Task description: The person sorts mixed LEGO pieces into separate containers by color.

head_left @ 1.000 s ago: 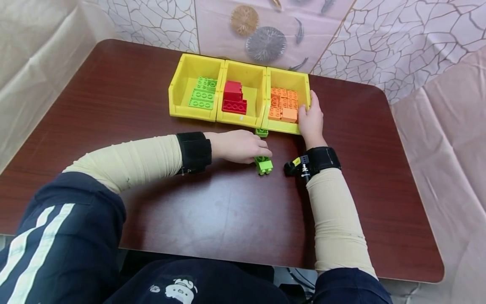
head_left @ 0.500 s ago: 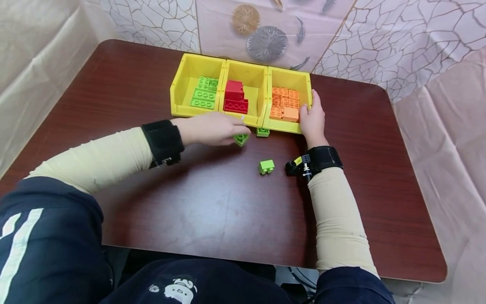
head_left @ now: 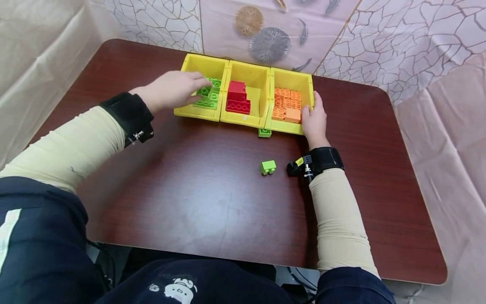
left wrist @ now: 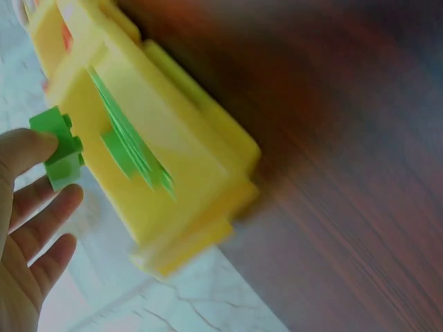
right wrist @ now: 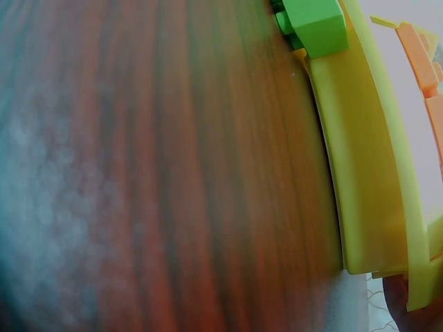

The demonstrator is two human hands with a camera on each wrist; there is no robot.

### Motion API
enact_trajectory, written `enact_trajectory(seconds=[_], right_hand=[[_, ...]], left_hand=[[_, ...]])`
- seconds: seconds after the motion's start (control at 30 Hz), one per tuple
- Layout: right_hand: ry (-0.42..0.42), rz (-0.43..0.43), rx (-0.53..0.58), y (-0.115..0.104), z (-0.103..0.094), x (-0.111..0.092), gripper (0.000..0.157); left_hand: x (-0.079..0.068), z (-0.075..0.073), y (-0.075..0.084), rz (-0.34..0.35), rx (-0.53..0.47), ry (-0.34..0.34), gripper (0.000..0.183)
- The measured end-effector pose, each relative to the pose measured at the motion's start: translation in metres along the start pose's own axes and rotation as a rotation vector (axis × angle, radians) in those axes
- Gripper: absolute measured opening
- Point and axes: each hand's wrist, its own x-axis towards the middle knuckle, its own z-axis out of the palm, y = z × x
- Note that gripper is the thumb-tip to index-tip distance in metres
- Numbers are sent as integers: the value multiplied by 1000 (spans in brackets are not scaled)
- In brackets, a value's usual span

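My left hand (head_left: 172, 90) is above the left yellow bin (head_left: 195, 63). In the left wrist view, its thumb and fingers pinch a green toy building brick (left wrist: 61, 149), held studs toward the bin. Several green bricks (head_left: 208, 102) lie in that bin, partly covered by the hand in the head view. At the far right of the row, my right hand (head_left: 316, 120) grips the side wall of the right yellow bin (head_left: 291, 76), which holds orange bricks (head_left: 287, 104). In the right wrist view this hand is out of sight.
Red bricks (head_left: 238, 99) lie in the middle yellow bin (head_left: 250, 69). One green brick (head_left: 264, 133) sits against the front of the row; another green brick (head_left: 268, 167) lies nearer on the brown table (head_left: 212, 190). A patterned wall covering (head_left: 228, 38) rises behind.
My left hand has carried a green brick from the table's middle up and left to the left bin. The right hand has stayed on the right bin.
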Motion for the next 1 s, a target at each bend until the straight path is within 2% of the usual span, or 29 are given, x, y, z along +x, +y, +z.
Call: enact_trajectory(seconds=[0.17,0.3,0.53,0.83,1.0], right_hand=[[-2,8,7,3,1,-1,55],[-1,8,13,3,2,-1,55],[6,0,8,2,2,1,55],[3,1,6,1,2,2,55],[10,3,4,3,2,3,54]], left_hand=[[9,3,-21,-162,52,-40,40],[17,8,-29,-237,58,-74,39],[31,16,-34,-246,34,-57,36],[41,24,-36,-267,-78,-143,40],[45,27,-35,-273,-108,-173,43]])
